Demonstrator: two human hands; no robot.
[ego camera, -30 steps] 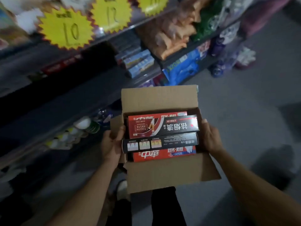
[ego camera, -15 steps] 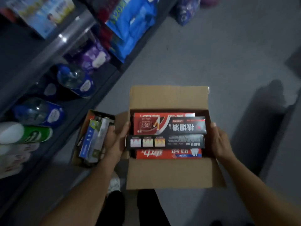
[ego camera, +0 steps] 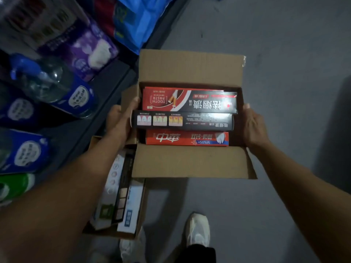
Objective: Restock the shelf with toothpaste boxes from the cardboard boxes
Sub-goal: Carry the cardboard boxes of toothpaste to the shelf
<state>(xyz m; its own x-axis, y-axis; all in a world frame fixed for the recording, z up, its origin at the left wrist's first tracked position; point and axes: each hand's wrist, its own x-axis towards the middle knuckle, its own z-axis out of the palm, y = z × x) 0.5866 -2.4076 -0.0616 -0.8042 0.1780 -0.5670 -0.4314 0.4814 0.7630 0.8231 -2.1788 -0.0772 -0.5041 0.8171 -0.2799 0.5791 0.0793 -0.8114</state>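
Note:
I hold an open cardboard box [ego camera: 191,162] above the floor, its flaps spread. My left hand [ego camera: 121,120] grips its left side and my right hand [ego camera: 253,126] grips its right side. Inside lie a red and black toothpaste box [ego camera: 190,100], a black toothpaste box [ego camera: 182,120] with tooth pictures, and a red toothpaste box [ego camera: 187,139] nearest me. A second cardboard box [ego camera: 118,202] with several toothpaste boxes in it sits on the floor below my left forearm.
The low shelf [ego camera: 106,95] runs along the left, with blue-labelled bottles [ego camera: 57,88], a purple pack [ego camera: 91,50] and a green bottle [ego camera: 15,185]. Blue bags [ego camera: 140,21] lie at the top. Grey floor [ego camera: 284,54] spreads right. My white shoes [ego camera: 198,230] are below.
The view has tilted down from the upper shelves to the floor. The held box has kept its place between my hands, and the second box on the floor has come into sight.

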